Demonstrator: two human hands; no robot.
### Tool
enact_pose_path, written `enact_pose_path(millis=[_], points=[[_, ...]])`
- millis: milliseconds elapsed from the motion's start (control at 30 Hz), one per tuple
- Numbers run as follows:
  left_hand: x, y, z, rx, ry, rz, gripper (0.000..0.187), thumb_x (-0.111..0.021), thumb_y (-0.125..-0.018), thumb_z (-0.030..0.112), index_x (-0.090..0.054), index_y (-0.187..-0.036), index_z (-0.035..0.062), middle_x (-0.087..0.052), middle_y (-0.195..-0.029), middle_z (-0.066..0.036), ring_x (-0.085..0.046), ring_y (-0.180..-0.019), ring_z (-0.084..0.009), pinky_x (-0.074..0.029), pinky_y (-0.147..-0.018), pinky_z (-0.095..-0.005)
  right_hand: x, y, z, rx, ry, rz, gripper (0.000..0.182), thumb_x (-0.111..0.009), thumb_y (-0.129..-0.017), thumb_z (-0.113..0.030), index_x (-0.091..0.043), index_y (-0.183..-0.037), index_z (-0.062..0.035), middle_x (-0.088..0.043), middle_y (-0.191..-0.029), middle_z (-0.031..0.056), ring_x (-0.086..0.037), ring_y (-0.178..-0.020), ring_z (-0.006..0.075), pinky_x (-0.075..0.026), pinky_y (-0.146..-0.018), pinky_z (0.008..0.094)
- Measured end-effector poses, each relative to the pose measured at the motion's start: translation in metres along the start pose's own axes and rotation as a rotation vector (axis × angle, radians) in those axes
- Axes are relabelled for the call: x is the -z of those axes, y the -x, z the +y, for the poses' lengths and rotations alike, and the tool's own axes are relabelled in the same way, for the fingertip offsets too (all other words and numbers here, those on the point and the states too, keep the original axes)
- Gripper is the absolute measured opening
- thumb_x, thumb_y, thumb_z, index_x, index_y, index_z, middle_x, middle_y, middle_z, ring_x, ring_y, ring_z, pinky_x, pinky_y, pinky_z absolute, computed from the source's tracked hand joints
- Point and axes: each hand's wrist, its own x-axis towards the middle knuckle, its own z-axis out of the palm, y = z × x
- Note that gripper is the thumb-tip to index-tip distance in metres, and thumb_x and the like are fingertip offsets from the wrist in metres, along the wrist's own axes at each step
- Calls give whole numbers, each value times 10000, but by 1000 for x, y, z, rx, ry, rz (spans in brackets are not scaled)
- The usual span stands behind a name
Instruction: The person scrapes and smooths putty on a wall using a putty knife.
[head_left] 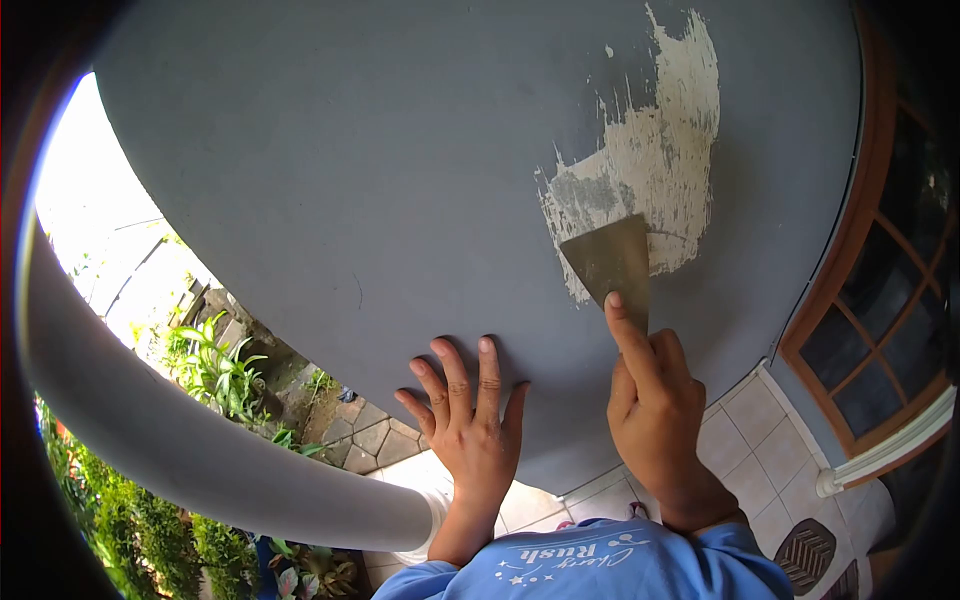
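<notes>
My right hand (655, 405) is closed around a putty knife (612, 262), with the index finger stretched along its blade. The wide blade edge lies at the lower part of a scraped patch (665, 160), where pale, streaky material shows through the grey paint. The knife's handle is hidden in my fist. Spread flat, my left hand (468, 425) rests its fingers on the grey wall (380, 200), lower and to the left of the patch. It holds nothing.
A round white column (230, 470) stands to the left, with green plants (215, 370) and stone paving (365, 440) beyond it. At right is a wood-framed window (870, 330). Pale floor tiles (755, 430) and a dark patterned mat (808, 555) lie below.
</notes>
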Motion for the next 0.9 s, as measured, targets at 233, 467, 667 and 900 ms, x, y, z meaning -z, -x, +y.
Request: enact_pose_path(millis=[233,467,667,900], points=[[2,-2,2,8,-11,-12,870,-865,-735,366,-492,-1499,178,-261,-1620,-264,-157,-1510,-502,-113,-1173,-677,3,-20,-2,36,-23,45,584,-638,-876,-26,-580,-1432,-196,-496,-780,51,-556,-499,185,-483,-444,333],[3,-3,4,21,-2,-19,866,-863,-739,366,-493,-1499,181,-262,-1621,-261,-167,-1507,-502,-117,-1174,-673,-9,-23,-9,23,77,88,569,-639,-879,-35,-597,-1420,-204,-488,-780,46,-545,-494,170,-486,-447,330],[-1,1,-1,6,13,3,859,-855,-751,371,-483,-1506,196,-262,-1624,-254,-160,-1512,-495,-90,-1179,-669,9,-7,-12,-9,77,5,562,-638,-874,-31,-608,-1408,-204,-484,-782,49,-539,-490,172,-485,-445,333],[-2,1,-1,15,26,-9,857,-846,-765,372,-468,-1516,206,-257,-1625,-254,-155,-1513,-493,-65,-1181,-669,-3,-25,-12,51,132,135,553,-625,-876,-23,-615,-1401,-197,-476,-772,40,-531,-480,172,-474,-437,326]])
